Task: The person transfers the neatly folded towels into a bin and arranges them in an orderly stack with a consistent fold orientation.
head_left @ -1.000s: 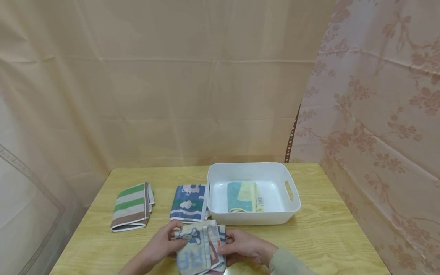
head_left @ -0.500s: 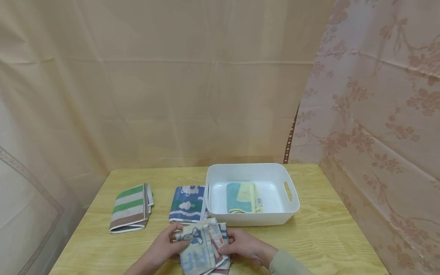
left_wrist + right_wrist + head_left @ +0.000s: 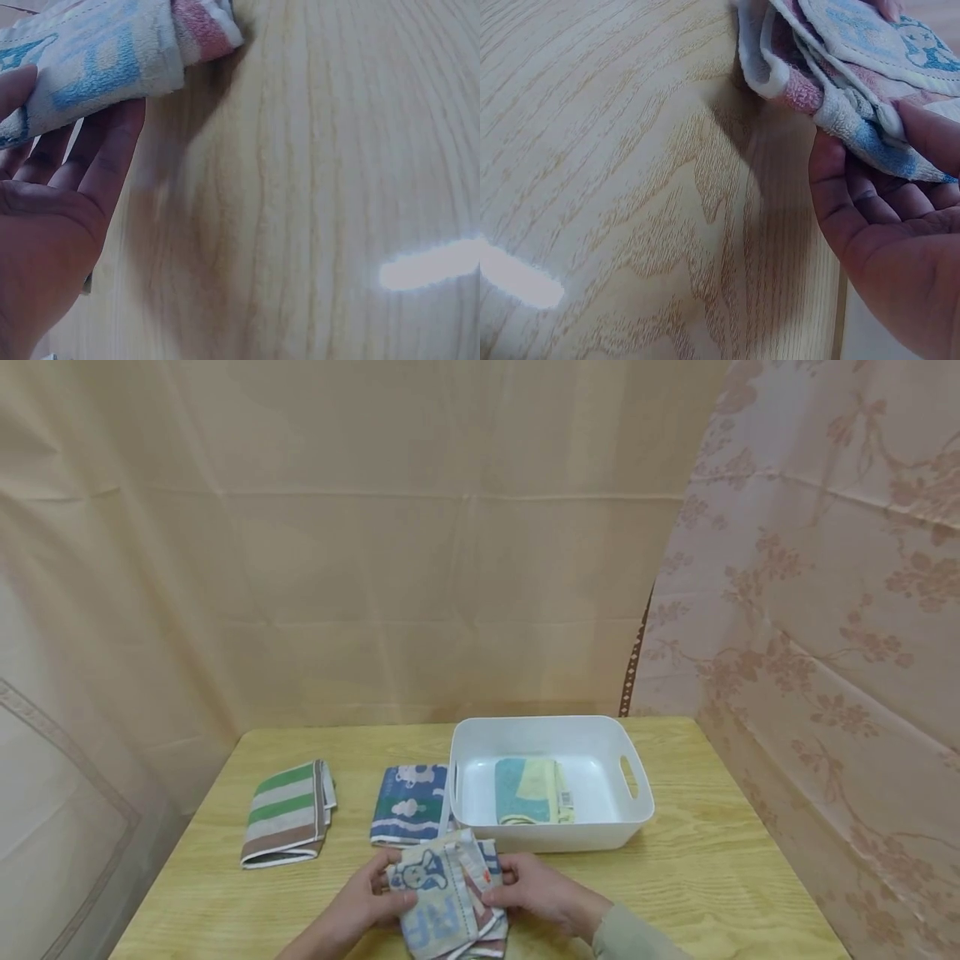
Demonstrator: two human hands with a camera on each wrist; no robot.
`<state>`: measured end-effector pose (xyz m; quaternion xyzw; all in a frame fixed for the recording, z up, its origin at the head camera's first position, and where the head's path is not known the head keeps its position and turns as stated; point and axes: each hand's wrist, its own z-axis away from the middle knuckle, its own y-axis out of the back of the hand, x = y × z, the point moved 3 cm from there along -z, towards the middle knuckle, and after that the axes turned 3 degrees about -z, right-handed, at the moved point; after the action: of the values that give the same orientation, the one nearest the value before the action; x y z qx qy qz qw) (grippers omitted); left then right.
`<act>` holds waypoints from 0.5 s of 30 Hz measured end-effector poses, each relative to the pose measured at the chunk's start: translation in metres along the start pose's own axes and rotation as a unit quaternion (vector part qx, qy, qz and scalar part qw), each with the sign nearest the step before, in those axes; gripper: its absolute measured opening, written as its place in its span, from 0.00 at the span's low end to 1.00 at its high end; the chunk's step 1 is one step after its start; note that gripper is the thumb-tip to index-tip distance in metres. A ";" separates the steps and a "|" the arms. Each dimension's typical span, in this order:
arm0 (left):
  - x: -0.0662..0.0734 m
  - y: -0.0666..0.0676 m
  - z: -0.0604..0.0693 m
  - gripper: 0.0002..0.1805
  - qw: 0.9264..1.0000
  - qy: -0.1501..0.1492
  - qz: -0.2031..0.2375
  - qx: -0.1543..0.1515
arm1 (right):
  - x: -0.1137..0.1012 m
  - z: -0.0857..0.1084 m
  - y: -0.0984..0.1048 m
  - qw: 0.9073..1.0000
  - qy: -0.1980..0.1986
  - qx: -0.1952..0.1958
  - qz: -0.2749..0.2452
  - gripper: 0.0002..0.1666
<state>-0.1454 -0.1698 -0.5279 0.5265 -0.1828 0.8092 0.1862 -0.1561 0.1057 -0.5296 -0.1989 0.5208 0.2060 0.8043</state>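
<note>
Cream terry twl, folded, blue pic + lettering on top, pinkish layers showing at its R-hand side, is btwn the two hands, apparently just off the tbl, shadow beneath. L hand pinches its near side: thumb on top, other fingers underneath. R hand pinches the opp. edge, thumb on top next to a white label w/ small orange mark, fingers curled under. Beige sleeve at R wrist.

Ahead of L hand, slightly to its right: blue/green folded twl w/ pale animal pic, nr edge partly hidden by the held one; can't tell if they touch. Farther out to L hand's left, well apart: striped twl, green/grey/brown, folded, white edging. Straight ahead of R hand: white plastic bskt, cutout handles, right beside blue/green twl. Inside it, teal/yellow folded twl lies flat, barcode tag on the side toward R hand's right. Beyond both hands, past tbl's far edge: plain beige curtain; off to R hand's right, pink floral curtain.
</note>
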 end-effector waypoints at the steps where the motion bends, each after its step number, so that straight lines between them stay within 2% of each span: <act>1: -0.001 0.000 0.000 0.31 1.000 0.001 -0.001 -0.002 | 0.000 0.000 0.000 1.000 0.000 -0.001 -0.001 0.17; 6: -0.009 -0.001 0.001 0.37 0.999 0.012 0.008 -0.035 | -0.003 0.002 -0.001 1.000 0.001 -0.010 -0.011 0.19; 11: -0.016 -0.004 0.003 0.34 0.994 0.028 0.044 -0.093 | -0.004 0.004 0.000 1.000 0.005 -0.017 -0.021 0.19; 13: -0.017 -0.006 0.004 0.33 0.993 0.026 0.050 -0.105 | -0.003 0.004 0.000 1.000 0.009 -0.016 -0.025 0.19; 15: -0.018 -0.007 0.005 0.32 0.993 0.023 0.049 -0.105 | -0.003 0.004 0.000 0.999 0.015 -0.017 -0.029 0.19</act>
<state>-0.1313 -0.1686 -0.5417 0.4758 -0.2882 0.8054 0.2048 -0.1537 0.1072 -0.5256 -0.2306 0.5230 0.1880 0.7987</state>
